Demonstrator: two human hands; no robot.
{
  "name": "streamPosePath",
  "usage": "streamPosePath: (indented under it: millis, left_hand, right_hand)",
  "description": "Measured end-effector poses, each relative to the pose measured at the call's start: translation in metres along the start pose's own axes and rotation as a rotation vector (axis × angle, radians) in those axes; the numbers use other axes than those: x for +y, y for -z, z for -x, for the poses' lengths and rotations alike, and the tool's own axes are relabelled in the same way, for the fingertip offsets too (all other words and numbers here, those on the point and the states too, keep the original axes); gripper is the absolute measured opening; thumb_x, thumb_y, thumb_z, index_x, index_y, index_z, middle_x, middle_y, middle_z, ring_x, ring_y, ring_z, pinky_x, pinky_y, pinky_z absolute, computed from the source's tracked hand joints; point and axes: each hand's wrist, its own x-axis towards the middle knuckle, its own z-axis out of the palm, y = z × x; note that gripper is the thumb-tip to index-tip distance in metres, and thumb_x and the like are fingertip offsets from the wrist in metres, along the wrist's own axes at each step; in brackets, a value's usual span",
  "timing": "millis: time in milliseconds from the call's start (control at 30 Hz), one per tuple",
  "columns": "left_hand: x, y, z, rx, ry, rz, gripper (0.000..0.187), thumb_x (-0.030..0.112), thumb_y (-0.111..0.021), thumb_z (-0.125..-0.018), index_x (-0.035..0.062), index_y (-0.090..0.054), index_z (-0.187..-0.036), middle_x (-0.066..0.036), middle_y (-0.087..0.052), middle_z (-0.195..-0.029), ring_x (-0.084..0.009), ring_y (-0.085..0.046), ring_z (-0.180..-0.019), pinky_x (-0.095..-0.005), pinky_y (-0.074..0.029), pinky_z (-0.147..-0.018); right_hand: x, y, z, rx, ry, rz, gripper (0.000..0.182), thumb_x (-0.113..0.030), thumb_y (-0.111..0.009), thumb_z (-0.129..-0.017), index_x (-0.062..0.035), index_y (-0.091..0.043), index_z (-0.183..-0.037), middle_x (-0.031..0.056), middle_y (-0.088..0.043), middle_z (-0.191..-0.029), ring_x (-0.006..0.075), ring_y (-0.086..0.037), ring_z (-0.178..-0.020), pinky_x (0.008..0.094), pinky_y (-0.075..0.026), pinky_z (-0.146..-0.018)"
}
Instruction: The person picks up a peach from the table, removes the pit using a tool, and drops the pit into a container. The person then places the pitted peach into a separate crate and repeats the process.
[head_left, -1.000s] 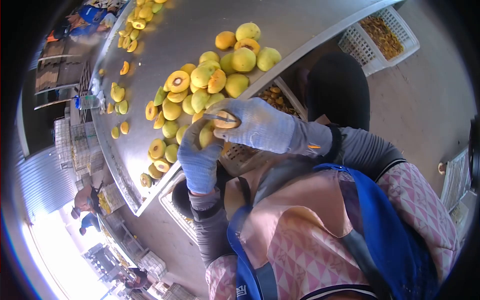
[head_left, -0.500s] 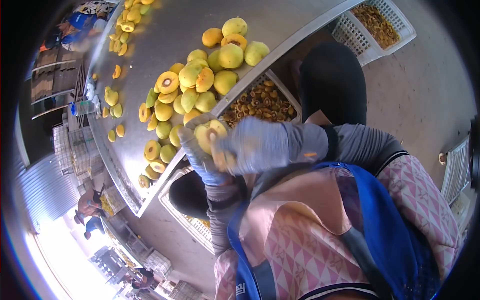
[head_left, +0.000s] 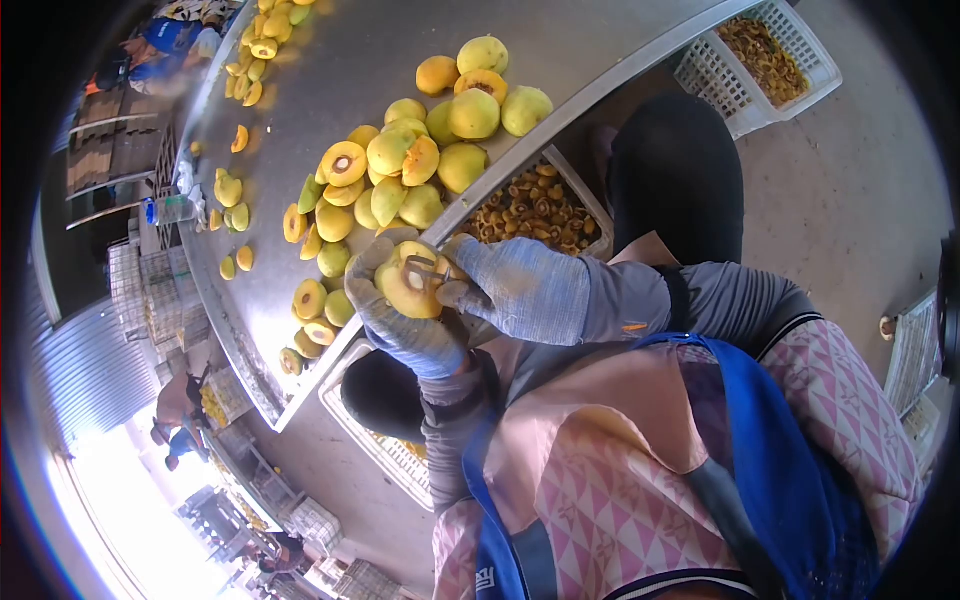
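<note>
My left hand (head_left: 400, 335), in a grey-blue knit glove, is wrapped round a halved yellow peach (head_left: 404, 293) at the table's near edge. The peach's cut face is up, with a brown centre. In a matching glove, my right hand (head_left: 530, 290) is closed on a small metal pitting tool (head_left: 422, 268), whose end meets the cut face. Its handle is mostly hidden by my fingers. Just beyond my hands lies a heap of whole and halved yellow-green peaches (head_left: 395, 150) on the metal table (head_left: 330, 60).
Beneath the table edge stands a crate of brown pits and scraps (head_left: 535, 205). Another white crate (head_left: 720, 85) with scraps is on the floor at upper right. A third white crate (head_left: 380, 460) sits below my left arm. Other people (head_left: 170, 50) are in the background.
My right hand was blurred by motion over the peach; now it is sharper, with the tool at the cut face. My left hand still holds the peach. The view has shifted slightly.
</note>
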Motion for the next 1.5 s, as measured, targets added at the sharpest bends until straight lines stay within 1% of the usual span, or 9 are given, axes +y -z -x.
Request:
streamPosePath:
  millis: [100, 333, 400, 733, 833, 900, 1000, 1333, 1500]
  left_hand:
    - [-0.008, 0.002, 0.002, -0.038, -0.398, -0.570, 0.039, 0.033, -0.039, -0.102, -0.0012, -0.054, -0.112, -0.014, -0.060, -0.103, -0.0210, -0.059, -0.095, -0.0334, -0.052, -0.084]
    - [-0.006, 0.007, -0.004, -0.132, -0.469, -0.654, 0.034, 0.028, -0.038, -0.102, -0.0016, -0.054, -0.106, -0.013, -0.060, -0.100, -0.0195, -0.060, -0.087, -0.0311, -0.053, -0.078]
    - [-0.001, 0.003, 0.000, -0.081, 0.002, -0.144, 0.038, 0.030, -0.034, -0.101, -0.0013, -0.056, -0.105, -0.011, -0.059, -0.101, -0.0199, -0.057, -0.090, -0.0336, -0.048, -0.085]
    - [-0.002, 0.002, 0.004, -0.026, 0.005, -0.141, 0.043, 0.032, -0.032, -0.103, -0.0035, -0.055, -0.105, -0.012, -0.060, -0.098, -0.0193, -0.058, -0.088, -0.0323, -0.049, -0.082]
    - [0.002, 0.002, 0.004, -0.099, -0.230, -0.584, 0.045, 0.035, -0.033, -0.103, -0.0030, -0.056, -0.103, -0.013, -0.061, -0.096, -0.0199, -0.058, -0.086, -0.0326, -0.050, -0.082]
    - [-0.001, 0.006, 0.000, -0.117, 0.214, -0.002, 0.047, 0.038, -0.033, -0.103, -0.0020, -0.058, -0.101, -0.014, -0.062, -0.093, -0.0205, -0.059, -0.085, -0.0330, -0.050, -0.080]
    - [0.001, 0.002, 0.002, -0.068, 0.301, 0.110, 0.046, 0.037, -0.035, -0.103, -0.0012, -0.059, -0.099, -0.014, -0.063, -0.092, -0.0208, -0.060, -0.085, -0.0329, -0.050, -0.080]
    - [0.011, 0.007, -0.009, -0.151, 0.441, 0.110, 0.041, 0.036, -0.039, -0.104, -0.0010, -0.057, -0.108, -0.012, -0.063, -0.100, -0.0184, -0.062, -0.089, -0.0298, -0.054, -0.081]
    - [-0.002, 0.003, 0.002, -0.118, 0.106, -0.215, 0.054, 0.048, -0.048, -0.098, -0.0022, -0.056, -0.115, -0.013, -0.062, -0.106, -0.0190, -0.058, -0.094, -0.0314, -0.049, -0.085]
  right_hand:
    - [-0.003, -0.001, -0.002, -0.003, -0.067, -0.138, 0.028, -0.024, -0.062, -0.092, -0.0027, -0.053, -0.106, 0.0185, -0.062, -0.072, 0.0376, -0.062, -0.060, 0.0438, -0.048, -0.051]
    - [0.004, -0.003, 0.002, -0.030, -0.008, -0.019, 0.029, -0.023, -0.062, -0.091, -0.0024, -0.053, -0.111, 0.0171, -0.063, -0.074, 0.0350, -0.063, -0.061, 0.0424, -0.050, -0.051]
    - [-0.001, 0.005, 0.000, -0.162, -0.049, 0.056, 0.032, -0.025, -0.061, -0.092, -0.0016, -0.054, -0.113, 0.0154, -0.064, -0.073, 0.0332, -0.063, -0.059, 0.0416, -0.050, -0.049]
    - [0.003, 0.003, 0.004, -0.120, -0.005, 0.016, 0.036, -0.028, -0.060, -0.091, -0.0024, -0.054, -0.116, 0.0127, -0.061, -0.070, 0.0287, -0.059, -0.051, 0.0378, -0.047, -0.046]
    - [0.011, 0.000, 0.008, -0.068, 0.107, 0.103, 0.035, -0.027, -0.060, -0.090, -0.0024, -0.054, -0.115, 0.0138, -0.063, -0.072, 0.0303, -0.061, -0.055, 0.0392, -0.048, -0.047]
    - [0.010, 0.004, 0.007, -0.147, 0.072, 0.122, 0.034, -0.027, -0.061, -0.090, -0.0029, -0.054, -0.114, 0.0141, -0.064, -0.074, 0.0318, -0.063, -0.057, 0.0402, -0.049, -0.048]
    - [0.007, 0.007, 0.007, -0.125, 0.082, 0.143, 0.033, -0.028, -0.061, -0.090, -0.0032, -0.056, -0.112, 0.0144, -0.063, -0.072, 0.0326, -0.063, -0.056, 0.0414, -0.049, -0.049]
    - [0.005, 0.008, 0.007, -0.137, -0.001, 0.126, 0.027, -0.028, -0.060, -0.092, -0.0046, -0.058, -0.105, 0.0157, -0.062, -0.066, 0.0362, -0.062, -0.055, 0.0440, -0.050, -0.050]
    - [0.005, 0.002, 0.003, -0.036, -0.057, -0.027, 0.030, -0.025, -0.062, -0.089, -0.0026, -0.057, -0.108, 0.0170, -0.062, -0.067, 0.0355, -0.063, -0.057, 0.0430, -0.050, -0.050]
